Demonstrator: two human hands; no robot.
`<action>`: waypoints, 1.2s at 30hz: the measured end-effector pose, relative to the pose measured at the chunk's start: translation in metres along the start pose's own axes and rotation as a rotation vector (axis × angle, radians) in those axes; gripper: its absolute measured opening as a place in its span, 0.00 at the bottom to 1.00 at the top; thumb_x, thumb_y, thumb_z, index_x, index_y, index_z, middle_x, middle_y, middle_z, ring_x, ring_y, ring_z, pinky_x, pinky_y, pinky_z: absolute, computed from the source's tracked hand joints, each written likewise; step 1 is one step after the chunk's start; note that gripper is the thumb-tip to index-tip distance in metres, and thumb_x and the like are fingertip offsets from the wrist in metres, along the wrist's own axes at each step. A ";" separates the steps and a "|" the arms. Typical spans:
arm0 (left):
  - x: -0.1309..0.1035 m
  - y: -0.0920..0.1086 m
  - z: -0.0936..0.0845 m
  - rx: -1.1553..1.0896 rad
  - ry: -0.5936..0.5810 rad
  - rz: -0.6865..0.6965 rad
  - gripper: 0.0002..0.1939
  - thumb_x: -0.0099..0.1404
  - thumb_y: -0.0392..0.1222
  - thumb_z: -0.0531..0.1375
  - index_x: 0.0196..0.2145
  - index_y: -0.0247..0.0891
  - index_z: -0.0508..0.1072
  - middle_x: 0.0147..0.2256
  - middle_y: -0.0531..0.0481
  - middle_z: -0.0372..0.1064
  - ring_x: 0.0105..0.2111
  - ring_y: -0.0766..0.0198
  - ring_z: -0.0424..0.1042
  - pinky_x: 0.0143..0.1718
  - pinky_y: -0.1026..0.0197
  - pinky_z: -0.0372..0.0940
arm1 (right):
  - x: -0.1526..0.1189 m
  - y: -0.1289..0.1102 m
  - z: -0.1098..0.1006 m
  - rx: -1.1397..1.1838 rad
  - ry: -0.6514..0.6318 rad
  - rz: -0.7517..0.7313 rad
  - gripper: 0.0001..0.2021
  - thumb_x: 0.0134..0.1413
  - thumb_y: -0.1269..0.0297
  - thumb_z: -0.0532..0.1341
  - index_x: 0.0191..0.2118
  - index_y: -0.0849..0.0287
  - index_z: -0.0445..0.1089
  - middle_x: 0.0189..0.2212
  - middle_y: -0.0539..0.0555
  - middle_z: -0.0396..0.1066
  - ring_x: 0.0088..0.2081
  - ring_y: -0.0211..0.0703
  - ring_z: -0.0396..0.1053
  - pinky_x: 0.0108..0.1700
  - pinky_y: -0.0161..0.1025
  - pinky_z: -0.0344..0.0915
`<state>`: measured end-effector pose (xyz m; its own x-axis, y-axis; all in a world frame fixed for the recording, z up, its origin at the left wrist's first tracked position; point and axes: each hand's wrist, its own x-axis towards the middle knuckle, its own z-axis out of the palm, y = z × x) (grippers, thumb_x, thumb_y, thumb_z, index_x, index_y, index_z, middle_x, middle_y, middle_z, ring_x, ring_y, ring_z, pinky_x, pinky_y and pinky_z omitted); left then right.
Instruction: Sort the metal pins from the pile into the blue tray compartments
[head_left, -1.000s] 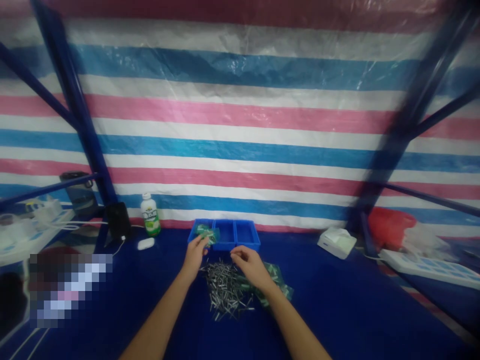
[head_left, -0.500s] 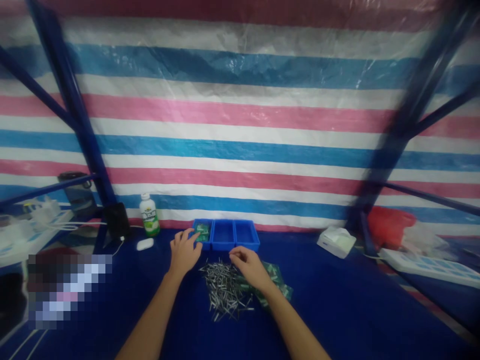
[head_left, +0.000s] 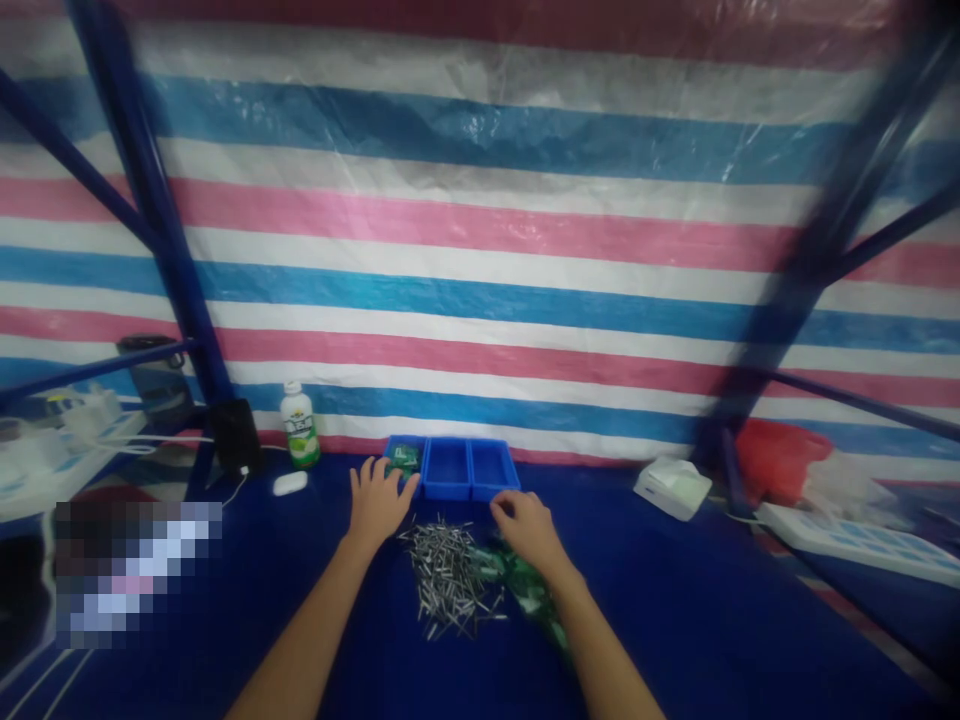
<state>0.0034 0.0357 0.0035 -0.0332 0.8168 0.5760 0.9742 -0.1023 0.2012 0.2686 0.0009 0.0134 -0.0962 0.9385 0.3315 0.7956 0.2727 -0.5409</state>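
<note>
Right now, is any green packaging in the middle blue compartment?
No, green packaging shows in the left blue compartment and beside the metal pieces instead.

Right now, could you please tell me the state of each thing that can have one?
Left hand: open, fingers spread
Right hand: fingers curled, grip unclear
Metal pins: loose, heaped
Blue bins: upright, leftmost holding a green packet
Green plastic: bunched beside the pins, blurred
Bottle: upright, capped
Tissue box: tissue protruding

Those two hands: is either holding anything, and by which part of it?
The left hand, spread near the blue tray, holds nothing visible. The right hand is curled; whether it pinches anything cannot be told.
</note>
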 end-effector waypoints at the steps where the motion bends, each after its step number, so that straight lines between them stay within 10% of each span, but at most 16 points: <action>1: -0.001 0.000 -0.001 0.007 0.002 -0.012 0.21 0.67 0.57 0.53 0.40 0.41 0.79 0.55 0.40 0.64 0.58 0.42 0.56 0.59 0.38 0.50 | -0.001 0.000 0.001 -0.016 -0.032 -0.004 0.10 0.58 0.63 0.57 0.38 0.53 0.76 0.37 0.54 0.76 0.42 0.49 0.66 0.43 0.41 0.56; 7: -0.006 -0.002 -0.003 -0.117 -0.106 -0.120 0.25 0.69 0.59 0.48 0.44 0.40 0.77 0.61 0.41 0.55 0.52 0.46 0.65 0.49 0.47 0.64 | -0.010 -0.016 0.018 -0.108 -0.173 -0.161 0.13 0.60 0.66 0.55 0.44 0.49 0.76 0.43 0.55 0.73 0.47 0.50 0.62 0.48 0.46 0.51; 24: -0.008 -0.005 0.004 -0.250 -0.042 -0.151 0.22 0.67 0.54 0.54 0.52 0.42 0.72 0.62 0.41 0.49 0.57 0.45 0.61 0.54 0.46 0.62 | -0.019 -0.039 0.025 0.009 -0.173 -0.242 0.08 0.59 0.62 0.58 0.37 0.51 0.76 0.40 0.54 0.74 0.46 0.50 0.63 0.51 0.49 0.49; 32: -0.007 0.008 -0.015 -0.292 0.225 -0.022 0.13 0.65 0.42 0.57 0.46 0.41 0.75 0.54 0.42 0.62 0.54 0.49 0.62 0.58 0.48 0.58 | -0.014 -0.027 0.035 -0.082 -0.088 -0.174 0.18 0.60 0.72 0.52 0.46 0.48 0.74 0.45 0.54 0.72 0.48 0.50 0.62 0.49 0.47 0.49; 36: -0.010 0.016 -0.017 -0.426 0.159 0.066 0.12 0.66 0.38 0.54 0.42 0.41 0.76 0.45 0.45 0.70 0.48 0.53 0.67 0.54 0.52 0.62 | -0.010 -0.016 0.027 -0.168 -0.085 -0.093 0.21 0.58 0.76 0.50 0.46 0.46 0.75 0.45 0.55 0.72 0.47 0.50 0.62 0.49 0.49 0.49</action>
<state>0.0154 0.0163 0.0147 -0.0405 0.7067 0.7064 0.7975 -0.4030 0.4489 0.2405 -0.0072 -0.0018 -0.2185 0.9273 0.3039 0.8686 0.3267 -0.3725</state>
